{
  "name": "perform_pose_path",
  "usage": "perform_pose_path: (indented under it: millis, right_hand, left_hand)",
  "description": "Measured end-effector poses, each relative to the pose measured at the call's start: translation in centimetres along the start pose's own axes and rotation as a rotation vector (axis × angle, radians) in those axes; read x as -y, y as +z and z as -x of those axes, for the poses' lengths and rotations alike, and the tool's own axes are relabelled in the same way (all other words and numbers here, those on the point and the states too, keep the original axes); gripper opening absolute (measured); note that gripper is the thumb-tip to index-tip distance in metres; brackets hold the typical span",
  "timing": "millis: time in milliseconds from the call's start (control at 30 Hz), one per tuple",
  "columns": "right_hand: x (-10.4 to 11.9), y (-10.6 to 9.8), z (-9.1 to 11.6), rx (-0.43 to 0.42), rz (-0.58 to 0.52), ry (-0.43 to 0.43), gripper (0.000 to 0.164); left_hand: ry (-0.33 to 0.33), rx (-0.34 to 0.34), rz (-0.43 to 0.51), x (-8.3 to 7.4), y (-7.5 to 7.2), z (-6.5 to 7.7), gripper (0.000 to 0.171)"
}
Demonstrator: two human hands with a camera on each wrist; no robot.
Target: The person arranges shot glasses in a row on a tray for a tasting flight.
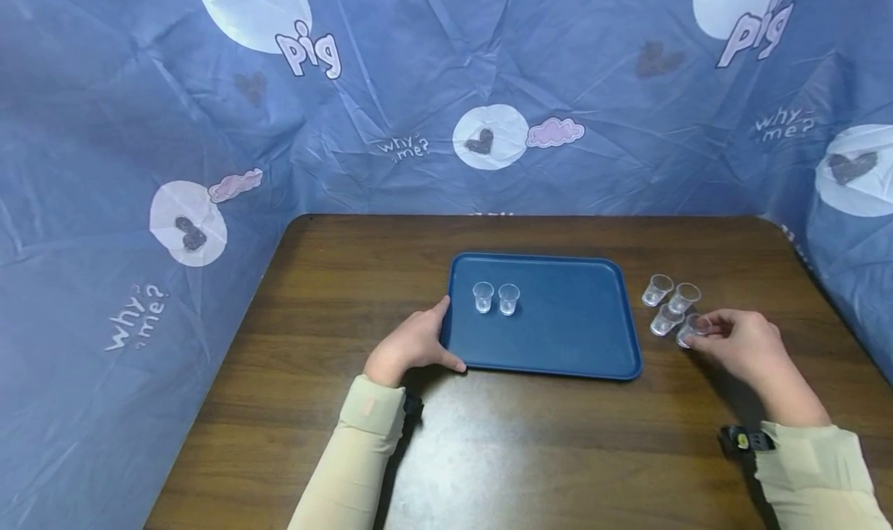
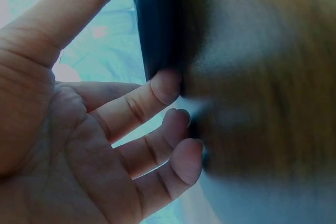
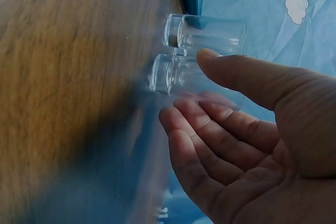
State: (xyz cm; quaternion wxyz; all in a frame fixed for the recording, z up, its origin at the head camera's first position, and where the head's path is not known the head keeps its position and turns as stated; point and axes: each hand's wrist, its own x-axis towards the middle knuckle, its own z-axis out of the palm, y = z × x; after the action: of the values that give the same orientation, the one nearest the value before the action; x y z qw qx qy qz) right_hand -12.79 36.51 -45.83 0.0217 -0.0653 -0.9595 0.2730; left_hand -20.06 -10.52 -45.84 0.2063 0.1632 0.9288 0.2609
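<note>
My left hand [image 1: 413, 339] touches the near left corner of a blue tray [image 1: 568, 325], thumb at the front edge and fingers spread along the left side. Two clear shot glasses stand upright on the tray, the left one [image 1: 483, 298] close beside the right one [image 1: 509, 301]. Right of the tray, my right hand [image 1: 748, 349] pinches a clear shot glass [image 3: 181, 74] between thumb and fingers. It appears upright at the table surface. Another shot glass [image 3: 212, 34] stands right beside it in the right wrist view.
More shot glasses [image 1: 657, 290] are clustered on the wooden table [image 1: 335, 274] between the tray and my right hand. A blue printed cloth [image 1: 391, 80] hangs behind the table and along its sides.
</note>
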Motion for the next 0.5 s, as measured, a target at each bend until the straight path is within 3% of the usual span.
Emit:
perform_pose_path:
  millis: [500]
  right_hand:
    - [1.2,-2.3,1.2,-0.147,0.015,-0.055,0.036]
  left_hand:
    - [0.008,-0.002,-0.004,0.2,0.0,0.1,0.126]
